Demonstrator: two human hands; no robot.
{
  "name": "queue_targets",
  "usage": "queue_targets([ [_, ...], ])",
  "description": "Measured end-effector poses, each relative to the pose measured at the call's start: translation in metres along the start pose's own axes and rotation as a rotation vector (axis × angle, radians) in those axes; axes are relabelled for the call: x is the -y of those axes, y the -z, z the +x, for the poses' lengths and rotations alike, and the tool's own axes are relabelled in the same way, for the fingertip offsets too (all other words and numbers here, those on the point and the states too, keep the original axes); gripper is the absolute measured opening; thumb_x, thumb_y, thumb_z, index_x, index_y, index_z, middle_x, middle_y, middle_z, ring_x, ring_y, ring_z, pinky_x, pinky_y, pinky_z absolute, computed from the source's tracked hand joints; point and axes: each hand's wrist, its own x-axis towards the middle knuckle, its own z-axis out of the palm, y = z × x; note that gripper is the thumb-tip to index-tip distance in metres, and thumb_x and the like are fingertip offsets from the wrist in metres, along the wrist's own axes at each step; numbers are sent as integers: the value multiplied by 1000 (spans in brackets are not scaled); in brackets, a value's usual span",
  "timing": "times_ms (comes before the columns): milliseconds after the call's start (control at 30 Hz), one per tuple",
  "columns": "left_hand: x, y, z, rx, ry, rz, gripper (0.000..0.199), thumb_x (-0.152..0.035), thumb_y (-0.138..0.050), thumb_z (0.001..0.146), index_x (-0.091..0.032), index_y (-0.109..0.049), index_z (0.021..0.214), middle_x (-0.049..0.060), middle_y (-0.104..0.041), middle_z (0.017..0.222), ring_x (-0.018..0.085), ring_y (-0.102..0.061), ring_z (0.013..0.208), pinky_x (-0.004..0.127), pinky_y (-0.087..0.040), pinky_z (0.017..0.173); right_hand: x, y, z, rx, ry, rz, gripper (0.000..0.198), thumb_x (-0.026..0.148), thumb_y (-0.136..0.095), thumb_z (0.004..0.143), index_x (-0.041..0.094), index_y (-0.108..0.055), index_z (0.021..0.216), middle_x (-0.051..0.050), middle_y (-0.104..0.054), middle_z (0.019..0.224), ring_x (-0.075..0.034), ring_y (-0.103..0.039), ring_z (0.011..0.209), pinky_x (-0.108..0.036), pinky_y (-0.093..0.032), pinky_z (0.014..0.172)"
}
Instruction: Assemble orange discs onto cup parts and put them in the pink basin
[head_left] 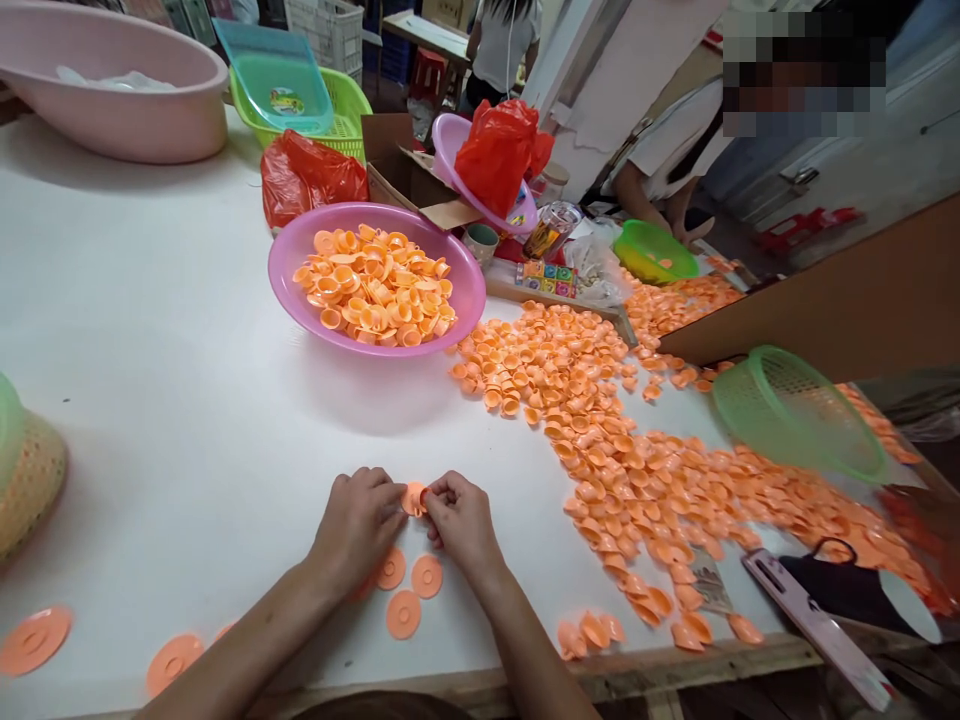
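My left hand (362, 525) is closed on the edge of a small orange plastic saucer (411, 494). Fingertips of my right hand (459, 520) pinch a small orange toy cup (424, 499) against that saucer; the fingers partly cover both pieces. Just below my hands, several flat orange saucers (403, 614) lie on the white table (225, 430). Another saucer (36, 640) is at the far left near the front edge. To the right spreads a large heap of orange toy cups (622, 450). Ahead, a pink bowl (281, 290) holds many joined cups and saucers.
A green basket (802, 415) rests on the heap at right, near a phone (817, 630) and a dark cloth item (840, 590). Red bags (315, 180), a cardboard box (394, 170) and a large pink tub (150, 120) stand behind. Another person (667, 165) sits at back right.
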Motion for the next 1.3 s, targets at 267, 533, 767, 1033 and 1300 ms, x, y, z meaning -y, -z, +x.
queue_targets([
  [267, -8, 5, 8, 14, 147, -420, 19, -29, -52, 86, -24, -70, 94, 2, -67, 85, 16, -61, 75, 29, -47, 69, 2, -8, 0, -82, 273, -330, 14, 18, -48, 79, 23, -44, 66, 4, -55, 58, -13, -50, 53, -24, -37, 53],
  [533, -24, 8, 14, 10, 362, -294, 18, -28, -52, 80, -23, -62, 65, -4, -61, 60, 13, -51, 57, 25, -37, 54, 8, -15, 1, -73, 351, -431, 19, 16, -44, 81, 24, -37, 65, 3, -49, 57, -13, -44, 51, -25, -33, 52],
  [767, -12, 4, 15, -10, 286, -333, 15, -31, -56, 81, -22, -68, 80, 0, -69, 76, 16, -62, 70, 29, -48, 64, -4, -19, 4, -91, 326, -264, 15, 16, -48, 82, 23, -46, 69, 3, -56, 60, -14, -54, 55, -24, -41, 55],
  [1033, -25, 11, -23, 3, 183, -853, 35, -40, -69, 79, -21, -70, 109, 6, -74, 108, 23, -69, 100, 35, -57, 91, -12, -18, -45, -287, 733, -145, 18, 10, -44, 92, 22, -56, 98, -3, -63, 86, -16, -61, 78, -28, -50, 71],
  [1300, -37, 13, -37, -76, -1, -762, 31, -36, -66, 86, -25, -70, 114, 5, -72, 115, 21, -69, 102, 31, -57, 90, 3, -17, -57, -348, 802, -94, 30, 4, -42, 88, 20, -54, 110, -6, -55, 97, -16, -57, 81, -30, -53, 69],
])
